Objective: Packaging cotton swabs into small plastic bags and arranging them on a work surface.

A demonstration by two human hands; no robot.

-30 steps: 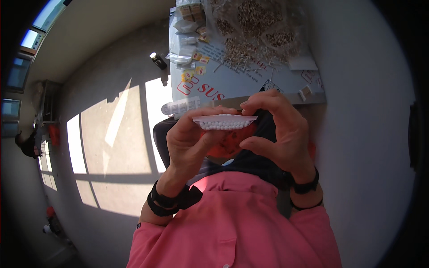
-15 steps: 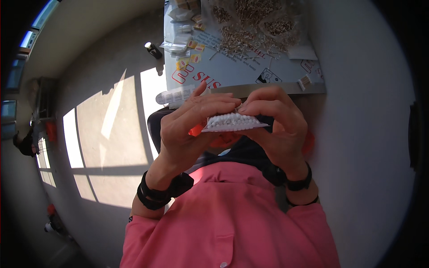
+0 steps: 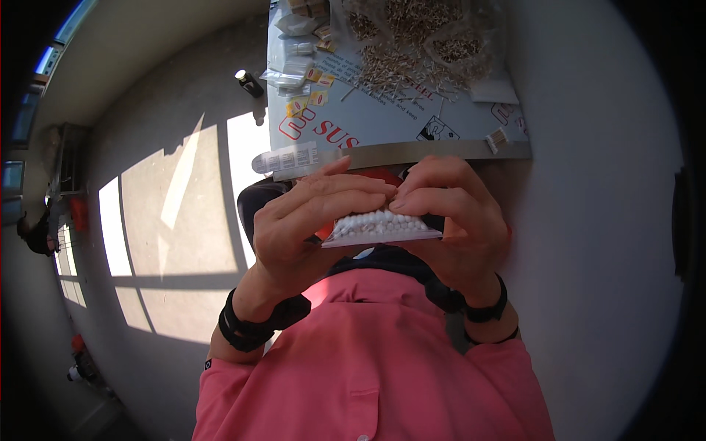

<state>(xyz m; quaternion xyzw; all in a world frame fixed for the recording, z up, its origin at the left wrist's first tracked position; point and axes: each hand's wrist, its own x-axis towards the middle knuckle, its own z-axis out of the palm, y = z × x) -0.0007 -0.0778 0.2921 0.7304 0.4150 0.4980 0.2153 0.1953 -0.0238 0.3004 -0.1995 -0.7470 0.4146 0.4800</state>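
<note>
Head view shows two bare hands holding a small clear bag full of cotton sticks, with the white tips facing up. The bag is in front of the pink shirt, just off the near edge of the table. The left hand grips the bag's left part, with its fingers stretched along the far side. The right hand grips the right part, with its fingers bent over the far side. Both thumbs are mostly hidden.

On the far part of the table is a big pile of loose cotton sticks. Left of it are flat clear bags and little yellow cards. A clear strip lies at the near left corner. A black bottle stands on the floor, left of the table.
</note>
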